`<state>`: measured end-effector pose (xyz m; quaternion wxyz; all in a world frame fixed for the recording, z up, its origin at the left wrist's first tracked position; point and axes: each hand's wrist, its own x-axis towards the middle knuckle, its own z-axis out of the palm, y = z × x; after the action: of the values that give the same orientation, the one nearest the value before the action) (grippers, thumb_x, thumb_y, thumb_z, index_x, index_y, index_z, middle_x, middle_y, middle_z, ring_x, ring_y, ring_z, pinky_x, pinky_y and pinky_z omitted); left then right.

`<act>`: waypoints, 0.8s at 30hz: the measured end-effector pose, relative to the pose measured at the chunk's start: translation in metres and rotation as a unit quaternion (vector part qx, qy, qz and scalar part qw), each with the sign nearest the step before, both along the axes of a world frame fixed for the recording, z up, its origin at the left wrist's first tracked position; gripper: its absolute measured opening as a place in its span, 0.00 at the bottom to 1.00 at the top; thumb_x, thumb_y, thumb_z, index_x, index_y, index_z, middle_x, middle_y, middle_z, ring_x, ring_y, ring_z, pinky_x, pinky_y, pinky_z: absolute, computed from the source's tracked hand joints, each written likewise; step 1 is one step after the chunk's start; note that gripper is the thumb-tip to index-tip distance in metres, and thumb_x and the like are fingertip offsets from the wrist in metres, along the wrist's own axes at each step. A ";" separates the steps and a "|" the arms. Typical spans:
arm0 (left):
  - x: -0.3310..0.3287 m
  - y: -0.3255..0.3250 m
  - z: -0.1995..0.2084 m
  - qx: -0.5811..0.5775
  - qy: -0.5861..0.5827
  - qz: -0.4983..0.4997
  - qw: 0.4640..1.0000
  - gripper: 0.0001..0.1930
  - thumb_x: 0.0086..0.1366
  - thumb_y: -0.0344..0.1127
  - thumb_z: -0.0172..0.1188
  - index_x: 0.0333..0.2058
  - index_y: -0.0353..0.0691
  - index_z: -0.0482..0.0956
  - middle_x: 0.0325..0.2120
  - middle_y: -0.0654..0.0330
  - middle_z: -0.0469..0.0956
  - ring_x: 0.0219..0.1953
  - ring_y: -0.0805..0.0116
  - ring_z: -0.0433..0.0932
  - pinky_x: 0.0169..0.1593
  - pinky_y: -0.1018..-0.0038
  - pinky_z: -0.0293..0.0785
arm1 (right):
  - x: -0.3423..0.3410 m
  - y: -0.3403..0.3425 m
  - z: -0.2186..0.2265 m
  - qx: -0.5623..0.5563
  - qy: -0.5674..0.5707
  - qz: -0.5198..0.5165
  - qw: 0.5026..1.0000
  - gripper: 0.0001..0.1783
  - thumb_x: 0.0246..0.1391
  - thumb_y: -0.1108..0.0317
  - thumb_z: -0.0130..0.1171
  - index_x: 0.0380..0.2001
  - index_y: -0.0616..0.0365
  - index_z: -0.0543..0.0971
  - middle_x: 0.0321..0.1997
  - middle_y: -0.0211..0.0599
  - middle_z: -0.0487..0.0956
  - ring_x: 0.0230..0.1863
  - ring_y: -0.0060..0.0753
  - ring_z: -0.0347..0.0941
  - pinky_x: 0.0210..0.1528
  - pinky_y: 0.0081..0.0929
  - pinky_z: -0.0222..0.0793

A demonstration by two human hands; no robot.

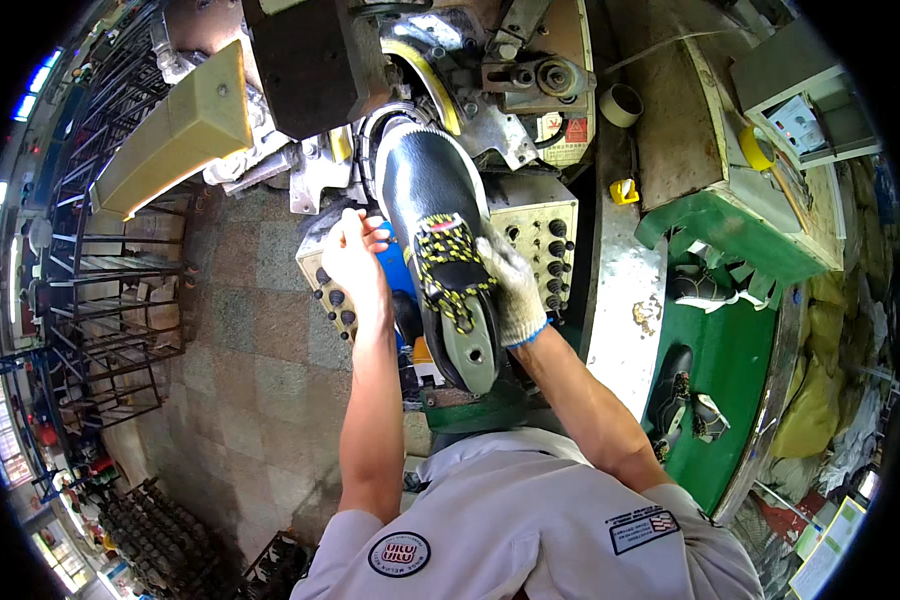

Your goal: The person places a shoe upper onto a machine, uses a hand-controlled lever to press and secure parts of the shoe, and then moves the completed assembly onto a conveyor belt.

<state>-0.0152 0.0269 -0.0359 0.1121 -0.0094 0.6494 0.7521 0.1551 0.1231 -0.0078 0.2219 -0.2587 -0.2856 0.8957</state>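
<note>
A black boot (438, 250) on a grey-green shoe form sits just above the middle of the frame, toe pointing up into the metal machine (490, 70) at the top, heel end down toward the person. Its yellow-and-black laces (448, 268) run down the middle of the upper.

Room around the boot is tight. The toe is tucked under the machine's curved clamp, and a cream control panel (540, 235) with rows of black knobs stands just right of it. A second, smaller knob panel (332, 300) lies just left, under the left wrist. To the left of that the tiled floor (240, 350) opens out, bounded at the far left by a dark metal rack (110, 270). To the right, a green curved conveyor table (730, 350) with a shiny metal rim carries other black shoes (682, 395), well apart from the boot.

The left hand (352, 255) is bare. It comes up from the lower middle on a straight forearm, fingers bent against the boot's left side near the top of the laces. It touches the boot, but how firmly it grips cannot be told.

The right hand (512, 290) wears a white knit glove. Its forearm comes in from the lower right at a slant, and the fingers wrap over the boot's right edge beside the laces, closed on it.
</note>
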 end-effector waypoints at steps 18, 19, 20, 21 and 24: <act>0.041 -0.024 0.023 0.230 -0.280 -0.218 0.906 0.25 0.79 0.55 0.42 0.57 0.41 0.75 0.47 0.59 0.82 0.47 0.66 0.82 0.52 0.67 0.80 | -0.057 0.001 0.020 0.188 -0.093 -0.018 0.978 0.29 0.65 0.63 0.58 0.65 0.68 0.70 0.60 0.38 0.77 0.58 0.26 0.72 0.64 0.26 0.65; 0.041 -0.022 0.019 0.234 -0.277 -0.210 0.908 0.25 0.79 0.54 0.42 0.57 0.41 0.75 0.47 0.57 0.82 0.47 0.65 0.82 0.52 0.66 0.80 | -0.057 0.003 0.016 0.159 -0.074 -0.012 0.984 0.30 0.64 0.63 0.60 0.64 0.71 0.70 0.60 0.39 0.78 0.58 0.28 0.71 0.63 0.27 0.65; 0.041 -0.021 0.017 0.254 -0.278 -0.216 0.901 0.25 0.79 0.54 0.42 0.57 0.41 0.75 0.47 0.57 0.82 0.46 0.64 0.82 0.52 0.66 0.80 | -0.056 0.003 0.010 0.189 -0.121 -0.024 0.974 0.31 0.64 0.63 0.61 0.65 0.71 0.70 0.60 0.40 0.78 0.59 0.29 0.71 0.64 0.27 0.65; 0.041 -0.022 0.015 0.274 -0.279 -0.222 0.893 0.25 0.79 0.54 0.42 0.57 0.41 0.75 0.47 0.57 0.82 0.46 0.64 0.82 0.52 0.66 0.80 | -0.056 0.001 0.002 0.218 -0.167 -0.036 0.961 0.32 0.64 0.63 0.61 0.65 0.71 0.69 0.60 0.41 0.78 0.59 0.30 0.71 0.64 0.28 0.65; 0.036 -0.029 0.018 0.214 -0.257 -0.213 0.918 0.24 0.79 0.53 0.43 0.55 0.40 0.76 0.47 0.56 0.82 0.46 0.64 0.83 0.51 0.65 0.81 | -0.055 -0.007 0.004 0.255 -0.177 -0.054 0.949 0.36 0.64 0.68 0.61 0.71 0.66 0.60 0.68 0.48 0.71 0.65 0.37 0.68 0.67 0.33 0.64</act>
<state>0.0212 -0.0026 -0.0183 0.4320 -0.0401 0.4085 0.8031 0.0996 0.1160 -0.0034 0.2748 -0.3631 -0.5247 0.7193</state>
